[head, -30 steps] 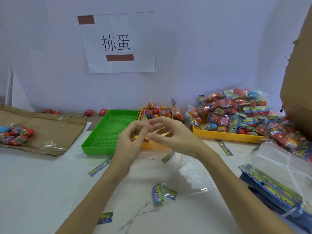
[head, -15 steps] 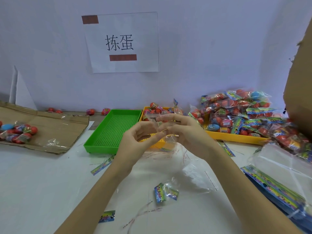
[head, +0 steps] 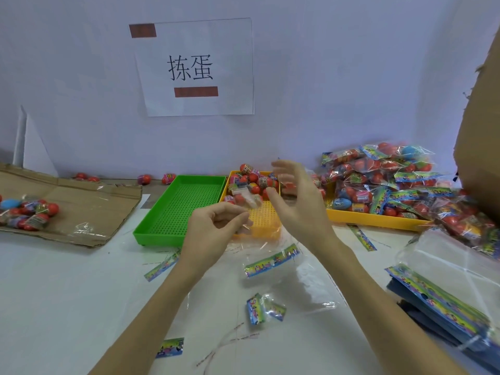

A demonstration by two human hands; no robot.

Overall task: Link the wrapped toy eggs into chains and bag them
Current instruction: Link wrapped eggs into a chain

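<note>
Left hand [head: 213, 228] pinches clear plastic bag [head: 270, 250], apparently; right hand [head: 295, 201] open, empty. Spread mouth wide before loading.

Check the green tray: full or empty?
Empty. The green tray shows only its bare perforated floor, while the loose eggs sit in the yellow tray beside it.
</note>
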